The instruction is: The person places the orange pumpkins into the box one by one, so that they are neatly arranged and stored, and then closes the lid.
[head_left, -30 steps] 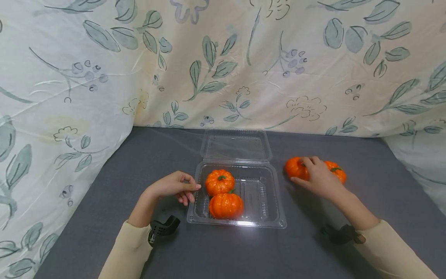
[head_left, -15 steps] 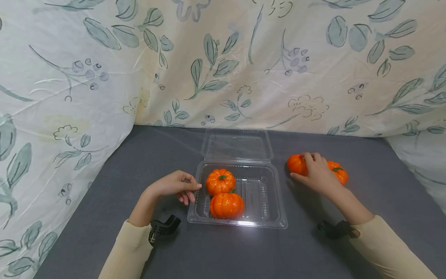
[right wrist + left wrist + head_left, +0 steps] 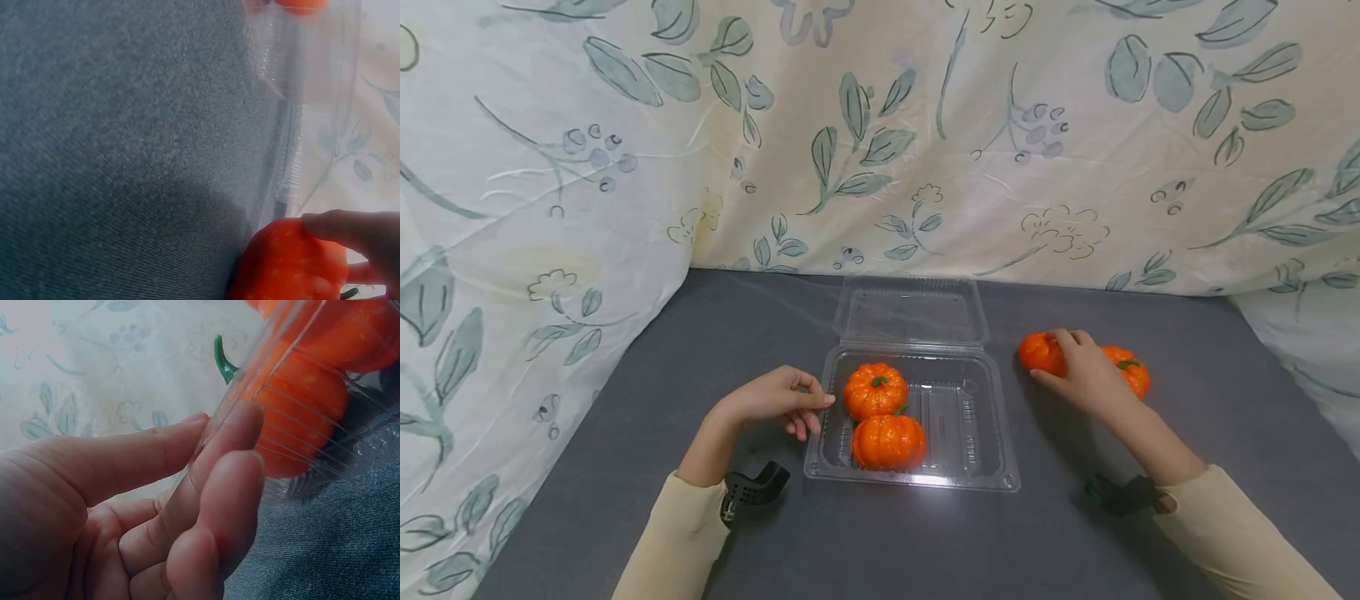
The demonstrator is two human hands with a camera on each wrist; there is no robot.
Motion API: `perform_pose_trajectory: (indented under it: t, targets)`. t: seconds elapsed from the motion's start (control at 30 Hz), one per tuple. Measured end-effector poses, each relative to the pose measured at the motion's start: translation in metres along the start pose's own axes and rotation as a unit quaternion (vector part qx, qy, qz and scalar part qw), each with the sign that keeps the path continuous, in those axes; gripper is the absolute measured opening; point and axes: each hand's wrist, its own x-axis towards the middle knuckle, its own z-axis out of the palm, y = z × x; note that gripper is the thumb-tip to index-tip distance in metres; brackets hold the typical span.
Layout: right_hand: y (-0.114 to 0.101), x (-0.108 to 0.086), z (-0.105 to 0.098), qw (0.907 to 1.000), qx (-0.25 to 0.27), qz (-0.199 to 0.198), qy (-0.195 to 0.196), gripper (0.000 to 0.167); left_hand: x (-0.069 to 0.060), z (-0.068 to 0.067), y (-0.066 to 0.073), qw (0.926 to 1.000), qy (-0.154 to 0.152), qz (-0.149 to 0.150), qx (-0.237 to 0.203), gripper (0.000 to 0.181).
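Note:
A clear plastic clamshell container [image 3: 977, 425] lies with its lid back, two small orange pumpkins in the left part of its base. One pumpkin [image 3: 876, 392] sits behind the other pumpkin [image 3: 889, 443]. My left hand [image 3: 778, 400] pinches the container's left rim between thumb and index finger, as the left wrist view shows. To the right of the container, my right hand [image 3: 1090, 375] grips a third pumpkin [image 3: 1041, 353] on the table. In the right wrist view a finger [image 3: 340, 226] rests over that pumpkin [image 3: 290, 265]. Another pumpkin [image 3: 1129, 372], partly hidden, lies just right of this hand.
The container's see-through lid [image 3: 913, 312] lies back on the grey tabletop [image 3: 760, 317] toward the rear. A leaf-patterned cloth [image 3: 880, 167] hangs behind the table and along the sides. Both wrists wear black camera mounts [image 3: 758, 485].
My right hand's thumb has shifted slightly closer against the pumpkin. The left hand stays at the rim. The head view has shifted a little.

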Motion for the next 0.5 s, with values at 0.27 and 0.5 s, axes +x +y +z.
perform_pose_trajectory:
  t: [0.27, 0.5]
  targets:
    - [-0.003, -0.001, -0.007, 0.9999, -0.010, -0.005, 0.007, 0.060, -0.001, -0.001, 0.003, 1.0000, 0.000, -0.003, -0.002, 0.028]
    - [-0.006, -0.004, -0.015, 1.0000, 0.001, -0.010, 0.002, 0.059, 0.001, -0.003, 0.002, 1.0000, 0.000, -0.008, -0.001, 0.029]
